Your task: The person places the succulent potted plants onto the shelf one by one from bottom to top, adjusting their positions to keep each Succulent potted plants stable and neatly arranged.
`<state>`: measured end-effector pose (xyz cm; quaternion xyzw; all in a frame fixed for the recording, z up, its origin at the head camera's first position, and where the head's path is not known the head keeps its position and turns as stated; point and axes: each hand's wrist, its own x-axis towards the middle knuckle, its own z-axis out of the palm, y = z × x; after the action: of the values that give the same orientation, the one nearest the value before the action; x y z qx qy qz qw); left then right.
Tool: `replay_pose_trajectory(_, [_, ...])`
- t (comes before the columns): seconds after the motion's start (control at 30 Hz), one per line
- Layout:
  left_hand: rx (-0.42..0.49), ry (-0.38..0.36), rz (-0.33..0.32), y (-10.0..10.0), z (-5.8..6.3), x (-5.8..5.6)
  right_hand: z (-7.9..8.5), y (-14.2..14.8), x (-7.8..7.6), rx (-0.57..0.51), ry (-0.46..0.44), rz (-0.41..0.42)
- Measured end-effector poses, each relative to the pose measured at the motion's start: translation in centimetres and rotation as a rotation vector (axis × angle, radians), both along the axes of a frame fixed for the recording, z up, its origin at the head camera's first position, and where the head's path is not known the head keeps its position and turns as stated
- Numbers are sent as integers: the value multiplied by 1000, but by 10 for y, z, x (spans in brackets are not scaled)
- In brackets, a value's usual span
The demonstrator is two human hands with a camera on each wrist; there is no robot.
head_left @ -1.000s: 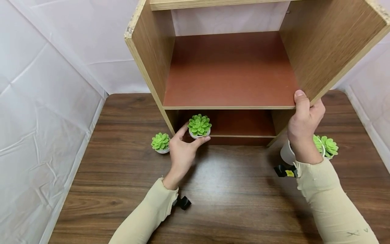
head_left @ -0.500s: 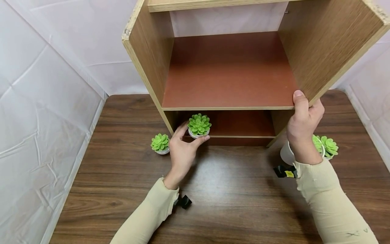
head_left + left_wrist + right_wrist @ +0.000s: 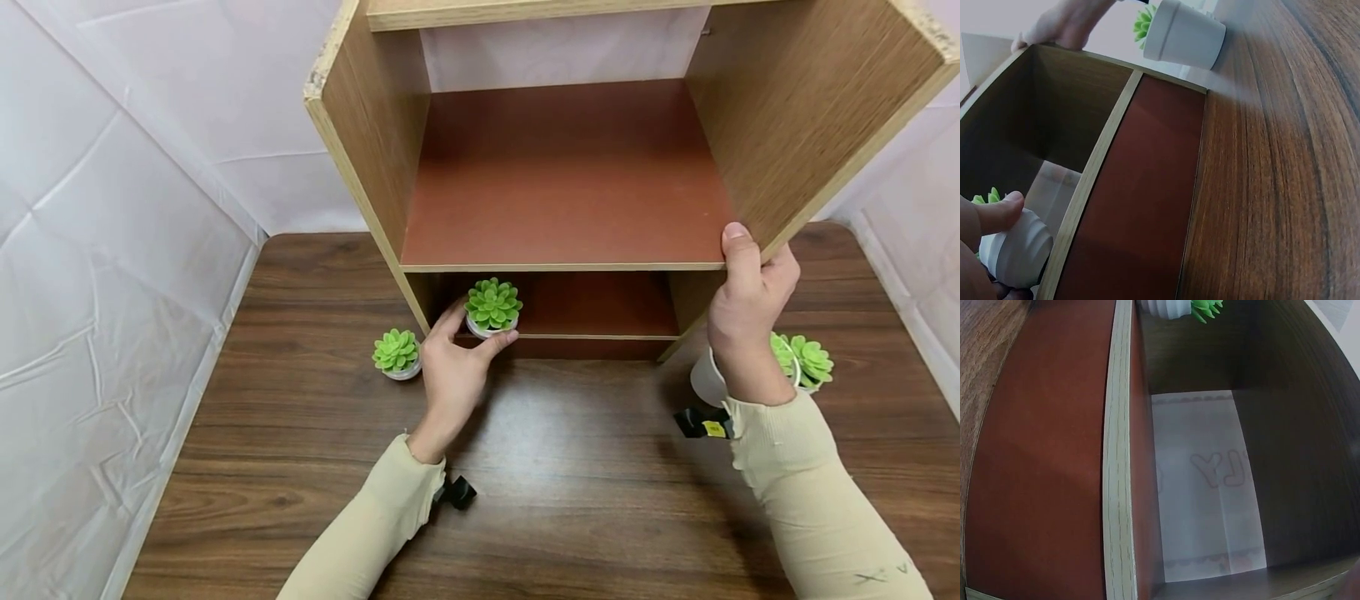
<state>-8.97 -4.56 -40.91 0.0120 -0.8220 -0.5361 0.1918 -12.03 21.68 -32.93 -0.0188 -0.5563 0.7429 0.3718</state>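
Between thumb and fingers, my left hand (image 3: pixel 455 367) holds a small potted succulent (image 3: pixel 493 304) upright at the left front of the lower compartment of a wooden shelf unit (image 3: pixel 562 183). In the left wrist view its ribbed white pot (image 3: pixel 1025 250) is close to the lower board's front edge. The same white pot (image 3: pixel 1166 307) shows at the top of the right wrist view, just inside the compartment. My right hand (image 3: pixel 750 300) grips the unit's right side panel where the middle board meets it, thumb on the inside.
Another potted succulent (image 3: pixel 396 352) stands on the table left of my left hand. Right of the unit, partly behind my right wrist, are a larger white pot (image 3: pixel 707 382) and green succulents (image 3: pixel 812 360). White sheeting (image 3: pixel 150 250) walls the table's left and back.
My left hand and the succulent have shifted very slightly to the right. My right hand keeps its hold on the side panel.
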Motion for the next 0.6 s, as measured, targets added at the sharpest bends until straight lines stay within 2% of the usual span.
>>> replay_pose_trajectory(0.13, [19,-9,2,-1,1,-1,0,-1,0,4,-7,-10])
replay_pose_trajectory(0.37, [1,-9,18,-1,1,-3,-2,0,-1,9,-7,-18])
replay_pose_trajectory(0.6, [-9,23,14,-2,0,-6,-1,0,-1,16,-2,-10])
